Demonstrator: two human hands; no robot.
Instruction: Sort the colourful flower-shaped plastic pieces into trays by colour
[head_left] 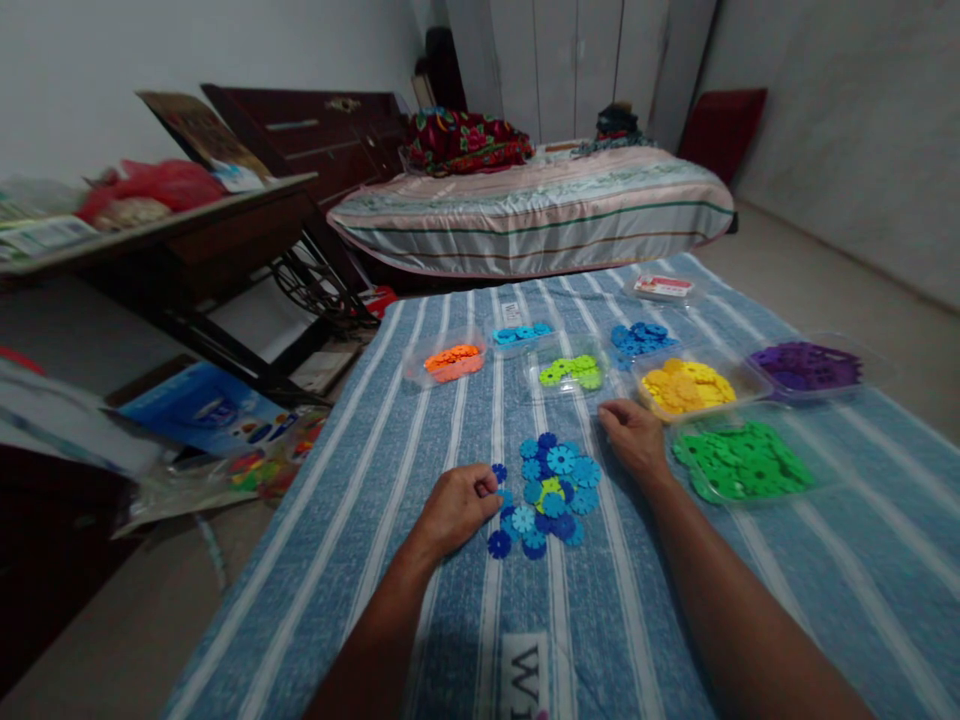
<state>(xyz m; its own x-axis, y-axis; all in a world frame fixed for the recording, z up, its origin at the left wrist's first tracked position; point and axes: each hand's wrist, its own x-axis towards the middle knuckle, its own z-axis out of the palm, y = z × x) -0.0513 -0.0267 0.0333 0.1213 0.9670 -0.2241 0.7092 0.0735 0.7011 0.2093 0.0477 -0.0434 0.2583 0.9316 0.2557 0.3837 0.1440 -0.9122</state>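
A flat cluster of joined snowflake discs (550,490), light blue and dark blue with one yellow-green piece, lies on the blue striped cloth (420,420) between my hands. My left hand (457,505) rests at the cluster's left edge, fingers curled and pinching a dark blue disc (499,473). My right hand (634,432) lies palm down on the cloth just right of the cluster, fingers loosely bent, holding nothing that I can see.
Clear trays hold sorted discs: orange (453,361), light blue (523,334), lime (571,372), dark blue (641,338), yellow (686,386), purple (806,366), green (742,460). A small packet (663,287) lies farther back. A bed (540,215) stands behind, a desk (172,235) at left.
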